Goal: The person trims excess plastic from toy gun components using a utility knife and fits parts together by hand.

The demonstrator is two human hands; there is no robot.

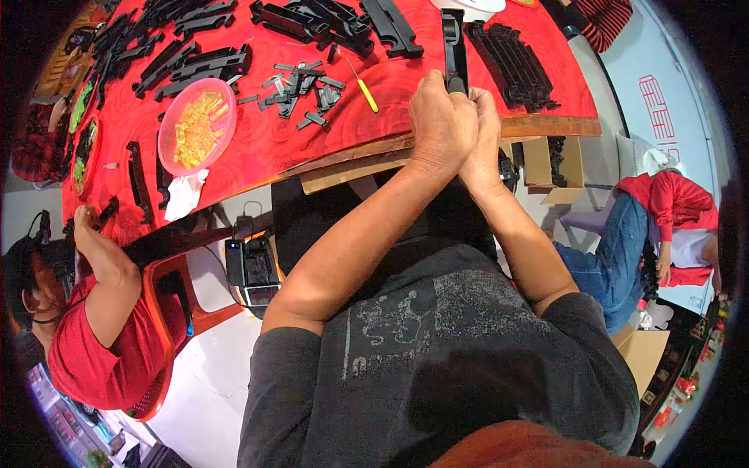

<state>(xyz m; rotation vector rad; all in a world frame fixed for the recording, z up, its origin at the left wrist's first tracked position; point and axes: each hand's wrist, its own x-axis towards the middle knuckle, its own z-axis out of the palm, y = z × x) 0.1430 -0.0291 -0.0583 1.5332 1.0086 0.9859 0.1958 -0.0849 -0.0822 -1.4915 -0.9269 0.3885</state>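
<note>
Both my hands are together above the table's near edge, closed on the lower end of a long black plastic part that points away from me. My left hand is in front, a closed fist. My right hand wraps the same end from the right, its fingers partly hidden by the left. To the right of the part lies a row of similar slim black parts. On the left are a yellow-handled screwdriver and a loose pile of small black strips.
A pink bowl of yellow translucent pieces sits on the red tablecloth. Many black parts lie farther back. A co-worker in red sits left; another person is at right, near a cardboard box.
</note>
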